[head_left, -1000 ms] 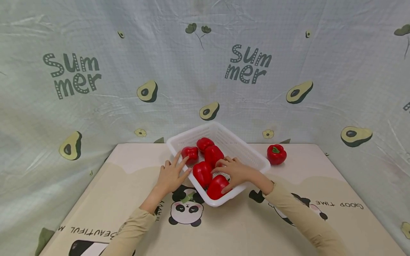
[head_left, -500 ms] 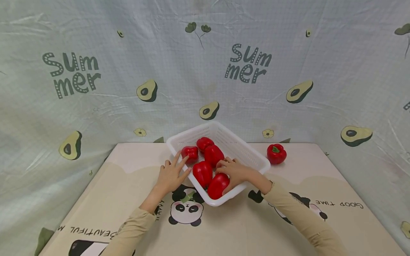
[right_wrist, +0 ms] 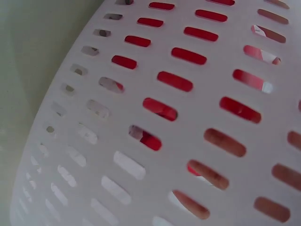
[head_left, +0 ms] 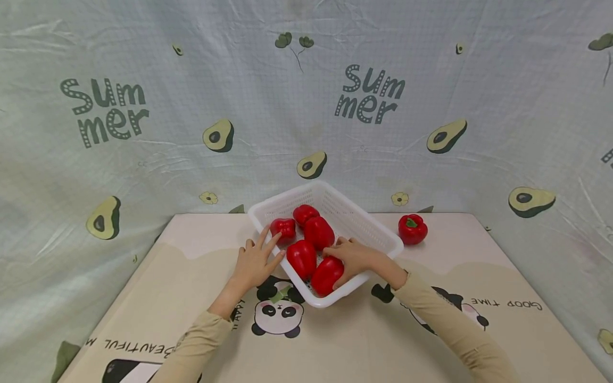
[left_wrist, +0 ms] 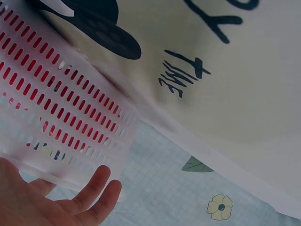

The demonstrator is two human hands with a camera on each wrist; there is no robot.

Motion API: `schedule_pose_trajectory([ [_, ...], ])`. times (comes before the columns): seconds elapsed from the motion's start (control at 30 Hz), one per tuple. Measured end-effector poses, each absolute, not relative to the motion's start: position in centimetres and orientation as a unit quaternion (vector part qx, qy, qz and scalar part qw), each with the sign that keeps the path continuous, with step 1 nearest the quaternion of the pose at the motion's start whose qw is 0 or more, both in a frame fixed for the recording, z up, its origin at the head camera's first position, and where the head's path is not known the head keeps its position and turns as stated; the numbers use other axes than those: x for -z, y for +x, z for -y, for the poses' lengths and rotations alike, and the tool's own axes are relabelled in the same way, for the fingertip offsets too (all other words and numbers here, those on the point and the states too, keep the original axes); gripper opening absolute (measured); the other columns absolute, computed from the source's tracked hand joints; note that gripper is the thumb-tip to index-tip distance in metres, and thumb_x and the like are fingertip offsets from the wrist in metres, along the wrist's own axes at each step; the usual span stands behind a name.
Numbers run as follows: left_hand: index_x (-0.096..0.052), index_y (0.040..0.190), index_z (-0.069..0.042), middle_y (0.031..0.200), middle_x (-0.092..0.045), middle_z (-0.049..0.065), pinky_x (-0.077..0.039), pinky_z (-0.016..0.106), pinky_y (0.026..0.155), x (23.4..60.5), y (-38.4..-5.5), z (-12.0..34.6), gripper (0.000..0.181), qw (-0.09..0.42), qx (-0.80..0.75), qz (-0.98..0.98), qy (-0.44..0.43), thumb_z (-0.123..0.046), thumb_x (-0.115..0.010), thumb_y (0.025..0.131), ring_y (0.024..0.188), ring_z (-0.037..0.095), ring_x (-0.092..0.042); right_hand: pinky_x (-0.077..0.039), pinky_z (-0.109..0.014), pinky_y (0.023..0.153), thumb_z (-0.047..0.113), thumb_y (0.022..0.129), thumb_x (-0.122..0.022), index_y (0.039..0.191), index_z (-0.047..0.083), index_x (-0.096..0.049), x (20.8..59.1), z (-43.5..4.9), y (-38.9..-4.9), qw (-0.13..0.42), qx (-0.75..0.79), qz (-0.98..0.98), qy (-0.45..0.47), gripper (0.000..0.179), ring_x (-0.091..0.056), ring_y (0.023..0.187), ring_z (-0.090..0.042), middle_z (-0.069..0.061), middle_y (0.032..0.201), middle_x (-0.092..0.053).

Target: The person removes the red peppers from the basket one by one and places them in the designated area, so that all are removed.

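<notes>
Pinching the near pepper (head_left: 328,277), down in the basket's (head_left: 323,302) near corner, with the right hand (head_left: 358,257), fingers curled; best squeeze evenly, without knocking the next pepper (head_left: 301,259). Resting the left hand (head_left: 253,265), fingers spread, on the basket's left rim; press lightly against sliding.

One white basket (head_left: 351,217) held five red peppers (head_left: 319,233) near the far edge of the table (head_left: 359,340). A sixth pepper (head_left: 414,234) sat toward its far right corner.
</notes>
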State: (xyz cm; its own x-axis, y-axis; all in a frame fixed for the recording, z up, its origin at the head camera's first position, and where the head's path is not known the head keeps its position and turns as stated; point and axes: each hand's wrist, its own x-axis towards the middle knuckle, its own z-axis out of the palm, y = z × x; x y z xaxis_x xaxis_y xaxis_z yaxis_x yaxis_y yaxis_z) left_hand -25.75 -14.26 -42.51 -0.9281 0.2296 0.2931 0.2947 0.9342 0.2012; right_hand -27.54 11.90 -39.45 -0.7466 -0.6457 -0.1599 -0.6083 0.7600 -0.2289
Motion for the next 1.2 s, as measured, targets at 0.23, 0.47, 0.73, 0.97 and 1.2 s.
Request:
schedule_pose_trajectory([
  [0.23, -0.037, 0.137, -0.021, 0.147, -0.024, 0.011, -0.043, 0.052, 0.081, 42.5, -25.7, 14.2, 0.057, 0.131, 0.124, 0.974, -0.133, -0.048, -0.043, 0.087, 0.099, 0.036, -0.046, -0.049, -0.034, 0.080, 0.036, 0.060, -0.080, 0.126, 0.018, -0.047, 39.3, -11.9, -27.4, 0.127, 0.087, -0.937, -0.313, 0.076, -0.044, 0.105, -0.019, -0.004, 0.113, -0.054],
  [0.47, -0.036, 0.137, -0.021, 0.147, -0.024, 0.012, -0.042, 0.053, 0.081, 42.6, -25.8, 14.2, 0.057, 0.132, 0.125, 0.974, -0.132, -0.048, -0.043, 0.087, 0.099, 0.036, -0.045, -0.050, -0.033, 0.078, 0.034, 0.060, -0.080, 0.123, 0.018, -0.048, 39.2, -11.9, -27.4, 0.114, 0.094, -0.936, -0.320, 0.073, -0.043, 0.105, -0.019, -0.002, 0.113, -0.056],
  [0.73, -0.036, 0.137, -0.021, 0.148, -0.023, 0.011, -0.043, 0.053, 0.082, 42.5, -25.9, 14.2, 0.058, 0.132, 0.123, 0.975, -0.133, -0.049, -0.043, 0.087, 0.100, 0.036, -0.046, -0.047, -0.034, 0.079, 0.037, 0.059, -0.079, 0.120, 0.018, -0.048, 39.1, -12.1, -27.5, 0.074, 0.077, -0.937, -0.332, 0.071, -0.042, 0.103, -0.020, -0.003, 0.117, -0.055],
  [0.97, -0.036, 0.137, -0.020, 0.148, -0.023, 0.012, -0.043, 0.054, 0.082, 42.5, -25.8, 14.2, 0.059, 0.132, 0.122, 0.975, -0.133, -0.048, -0.045, 0.086, 0.100, 0.037, -0.046, -0.047, -0.040, 0.080, 0.036, 0.061, -0.077, 0.120, 0.016, -0.045, 38.6, -12.8, -27.7, 0.019, 0.061, -0.940, -0.335, 0.070, -0.043, 0.101, -0.024, -0.006, 0.113, -0.051],
  [1.2, -0.035, 0.138, -0.021, 0.148, -0.022, 0.011, -0.042, 0.054, 0.084, 42.5, -25.7, 14.3, 0.059, 0.129, 0.123, 0.975, -0.133, -0.049, -0.043, 0.087, 0.101, 0.037, -0.045, -0.048, -0.044, 0.082, 0.034, 0.062, -0.077, 0.120, 0.017, -0.044, 38.3, -13.5, -27.7, -0.009, 0.066, -0.942, -0.330, 0.069, -0.045, 0.101, -0.024, -0.008, 0.112, -0.046],
])
